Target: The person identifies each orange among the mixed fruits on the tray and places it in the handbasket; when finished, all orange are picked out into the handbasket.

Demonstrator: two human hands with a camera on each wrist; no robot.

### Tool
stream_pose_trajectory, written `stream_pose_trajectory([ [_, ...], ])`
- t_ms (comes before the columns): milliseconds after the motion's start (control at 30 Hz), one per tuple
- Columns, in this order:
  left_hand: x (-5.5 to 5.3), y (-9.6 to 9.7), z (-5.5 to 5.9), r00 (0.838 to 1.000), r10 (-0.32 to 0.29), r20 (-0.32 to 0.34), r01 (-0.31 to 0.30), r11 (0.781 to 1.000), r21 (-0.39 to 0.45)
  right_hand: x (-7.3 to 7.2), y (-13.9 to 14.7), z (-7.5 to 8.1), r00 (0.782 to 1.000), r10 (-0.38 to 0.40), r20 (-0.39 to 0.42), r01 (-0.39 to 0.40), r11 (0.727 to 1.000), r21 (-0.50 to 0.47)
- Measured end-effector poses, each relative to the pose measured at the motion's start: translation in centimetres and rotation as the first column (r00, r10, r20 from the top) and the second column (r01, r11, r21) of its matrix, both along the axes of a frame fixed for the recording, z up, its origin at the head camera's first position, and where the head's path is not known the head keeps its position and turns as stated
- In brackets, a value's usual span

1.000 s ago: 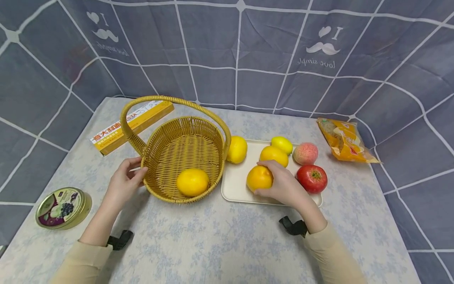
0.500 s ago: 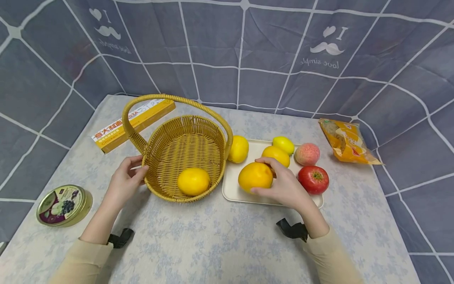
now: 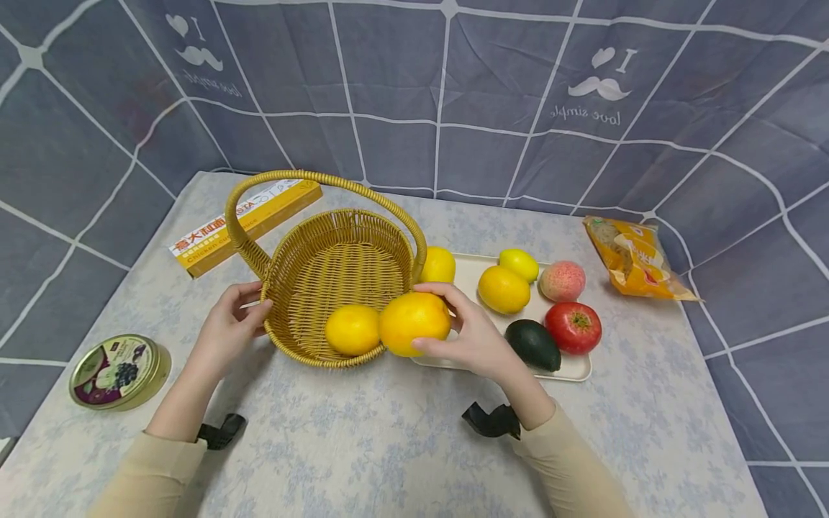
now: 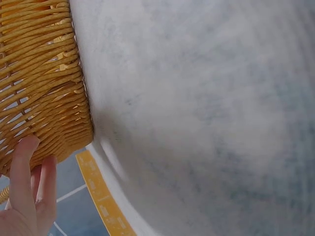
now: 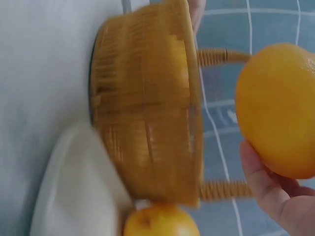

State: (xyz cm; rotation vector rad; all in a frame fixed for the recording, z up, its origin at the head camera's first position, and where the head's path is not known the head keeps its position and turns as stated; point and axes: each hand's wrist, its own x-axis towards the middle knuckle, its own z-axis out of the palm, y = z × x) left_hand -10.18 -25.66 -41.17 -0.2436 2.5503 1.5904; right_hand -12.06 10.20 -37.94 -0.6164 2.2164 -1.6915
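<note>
My left hand (image 3: 234,324) grips the left rim of a round wicker basket (image 3: 343,266) with a tall arched handle; in the left wrist view its fingers (image 4: 23,172) lie on the woven outer wall. A yellow lemon-like fruit (image 3: 352,329) lies inside the basket, near its front. My right hand (image 3: 468,334) holds a large orange-yellow fruit (image 3: 414,324) between thumb and fingers, over the basket's front right rim. Seen from the right wrist, this fruit (image 5: 280,110) is up above rim height, beside the handle.
Right of the basket, a white tray (image 3: 463,273) carries yellow fruits (image 3: 504,290), a peach (image 3: 562,280), a pomegranate (image 3: 573,328) and a dark green avocado (image 3: 533,345). An orange snack bag (image 3: 637,259) lies beyond. Leftward are a pasta box (image 3: 242,226) and a round tin (image 3: 116,373).
My right hand has lifted the orange-yellow fruit from the tray and carried it left to the basket's rim, uncovering the avocado. My left hand keeps its hold on the basket.
</note>
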Motion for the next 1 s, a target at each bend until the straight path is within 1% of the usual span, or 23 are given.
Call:
stream_pose_trajectory([
  [100,-0.1,0.1,0.0,1.000,0.001,0.001,-0.001,1.000,-0.001,-0.2,-1.9,-0.1,1.000,-0.007,0.014,0.007,1.000,-0.026],
  [200,-0.2,0.1,0.0,1.000,0.001,0.004,-0.001,1.000,-0.007,-0.7,-3.8,-0.3,0.998,-0.039,0.042,0.041,0.998,-0.042],
  [267,-0.2,0.2,-0.1,1.000,0.001,0.004,-0.001,1.000,-0.008,-1.2,-5.0,-0.5,0.997,-0.062,0.044,0.064,0.997,-0.036],
  [467,-0.1,0.1,0.0,1.000,0.003,0.002,-0.003,1.000,-0.002,-2.5,-8.2,-1.1,0.988,-0.147,0.050,0.146,0.989,0.022],
  [600,0.0,0.2,0.0,1.000,-0.002,0.001,0.002,1.000,0.004,-3.7,-9.3,-1.7,0.971,-0.234,0.045,0.232,0.972,0.042],
  [667,0.0,0.2,0.0,1.000,-0.002,0.003,0.002,1.000,0.003,-4.1,-9.7,-2.0,0.965,-0.261,0.029,0.259,0.963,0.075],
  [767,0.1,0.1,0.1,1.000,0.002,0.006,-0.002,1.000,0.000,-4.6,-10.1,-2.4,0.964,-0.265,-0.006,0.263,0.954,0.147],
  [900,0.1,0.1,0.2,1.000,0.005,0.008,-0.005,1.000,-0.005,-5.0,-10.5,-2.6,0.969,-0.238,-0.074,0.249,0.942,0.227],
  [1000,0.1,0.1,0.2,1.000,0.005,0.008,-0.005,1.000,-0.007,-5.1,-10.7,-2.6,0.973,-0.211,-0.098,0.230,0.934,0.274],
])
